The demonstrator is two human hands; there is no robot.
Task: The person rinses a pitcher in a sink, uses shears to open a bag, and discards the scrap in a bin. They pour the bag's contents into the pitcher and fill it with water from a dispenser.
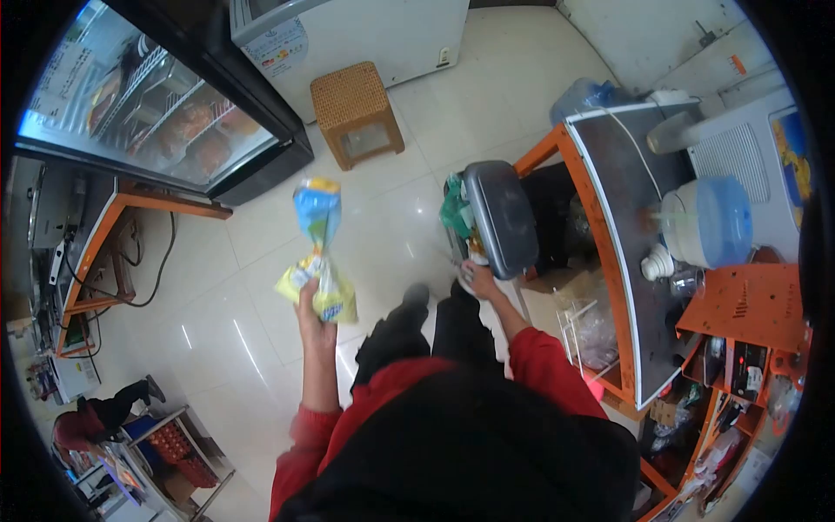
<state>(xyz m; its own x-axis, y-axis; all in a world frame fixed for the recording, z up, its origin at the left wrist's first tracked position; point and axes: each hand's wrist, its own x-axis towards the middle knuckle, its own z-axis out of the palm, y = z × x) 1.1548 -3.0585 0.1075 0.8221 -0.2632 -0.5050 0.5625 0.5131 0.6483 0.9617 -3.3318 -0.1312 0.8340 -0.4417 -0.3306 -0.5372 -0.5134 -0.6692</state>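
Note:
My left hand (310, 309) is closed around a yellow and blue plastic packet (320, 252), which is pinched narrow at its middle and held over the tiled floor. On the other side, my right hand (477, 278) is at the front edge of a bin with a dark grey lid (502, 217). Its fingers are bent at the rim, and what they grip is too small to make out. The lid stands raised and tilted. Green plastic (454, 209) and other waste show at the bin's opening, left of the lid.
A woven stool (351, 109) stands ahead, near a white freezer (383, 52). A glass-door fridge (156, 104) is at the left. The orange-framed table (619, 252) at the right holds a blue container (726, 222). Another person (100, 418) is at the lower left.

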